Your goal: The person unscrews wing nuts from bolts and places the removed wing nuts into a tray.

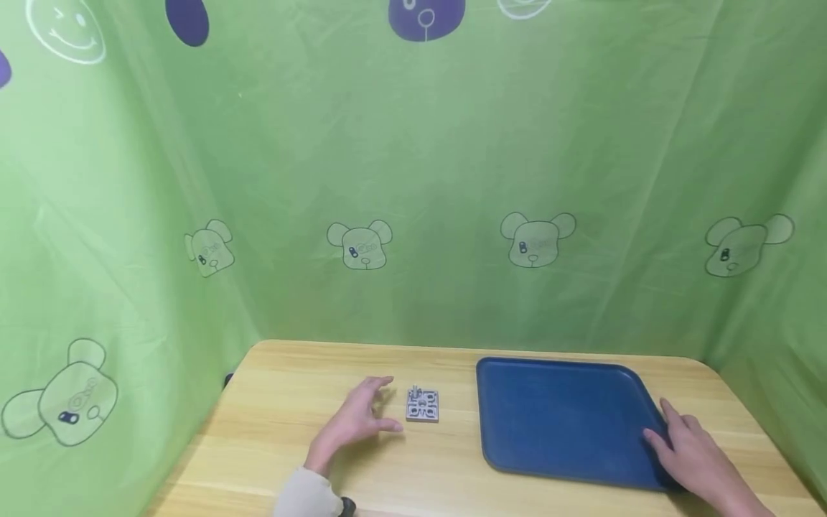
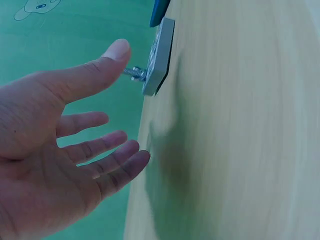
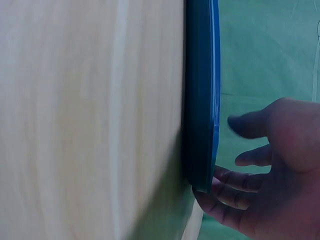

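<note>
A small grey square block with a patterned top lies on the table, and a bolt with a nut stands up from it. Just left of the block is my left hand, its thumb and fingers spread and holding nothing. In the left wrist view the thumb tip appears close to the bolt. At the right edge of a blue tray is my right hand. The right wrist view shows its lower fingers against the tray's rim, while the thumb stands apart above it.
The light wooden table has rounded far corners. A green curtain printed with bear faces hangs behind it and along both sides. The tray lies flat to the right of the block, with a strip of table between them.
</note>
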The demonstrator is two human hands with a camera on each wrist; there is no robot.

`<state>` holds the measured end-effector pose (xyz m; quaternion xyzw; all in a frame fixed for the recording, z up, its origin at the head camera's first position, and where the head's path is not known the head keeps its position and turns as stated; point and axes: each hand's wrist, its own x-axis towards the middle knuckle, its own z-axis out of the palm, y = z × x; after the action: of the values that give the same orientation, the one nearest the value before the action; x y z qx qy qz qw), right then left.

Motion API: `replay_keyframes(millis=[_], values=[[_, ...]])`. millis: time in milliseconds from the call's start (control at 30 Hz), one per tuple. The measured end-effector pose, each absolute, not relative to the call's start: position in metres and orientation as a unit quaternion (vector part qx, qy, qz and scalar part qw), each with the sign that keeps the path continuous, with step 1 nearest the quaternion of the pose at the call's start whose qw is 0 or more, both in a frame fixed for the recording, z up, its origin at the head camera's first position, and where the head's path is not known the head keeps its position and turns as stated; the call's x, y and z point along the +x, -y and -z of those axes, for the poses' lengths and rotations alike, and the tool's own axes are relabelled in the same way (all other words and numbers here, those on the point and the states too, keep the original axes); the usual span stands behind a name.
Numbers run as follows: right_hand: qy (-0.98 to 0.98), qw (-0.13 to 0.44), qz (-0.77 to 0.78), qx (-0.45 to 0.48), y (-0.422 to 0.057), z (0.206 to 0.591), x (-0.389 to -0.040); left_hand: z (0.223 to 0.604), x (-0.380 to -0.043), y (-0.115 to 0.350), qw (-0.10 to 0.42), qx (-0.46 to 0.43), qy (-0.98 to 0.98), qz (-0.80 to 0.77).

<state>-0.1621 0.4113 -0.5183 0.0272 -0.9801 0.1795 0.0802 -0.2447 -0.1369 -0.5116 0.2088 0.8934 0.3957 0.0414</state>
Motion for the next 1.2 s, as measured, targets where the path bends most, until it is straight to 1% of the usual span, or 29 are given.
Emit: replay_keyframes(millis=[133,500,800,1033,1200], values=[[0.981,0.079,-0.177,0.021,-0.414,0.518,-0.161,0.513,-0.246,0.125,0.053,0.195,-0.889,-0.412],[0.977,0.089,-0.191,0.014,-0.414,0.519,-0.159,0.516,-0.249,0.108,0.040,0.174,-0.896,-0.407],[0.979,0.070,-0.190,0.003,-0.418,0.520,-0.160,0.515,-0.254,0.095,0.015,0.202,-0.921,-0.332],[0.977,0.069,-0.201,-0.001,-0.413,0.519,-0.161,0.515,-0.257,0.090,0.011,0.203,-0.919,-0.339],[0.979,0.055,-0.197,-0.009,-0.413,0.518,-0.160,0.518,-0.258,0.086,0.012,0.212,-0.911,-0.354]])
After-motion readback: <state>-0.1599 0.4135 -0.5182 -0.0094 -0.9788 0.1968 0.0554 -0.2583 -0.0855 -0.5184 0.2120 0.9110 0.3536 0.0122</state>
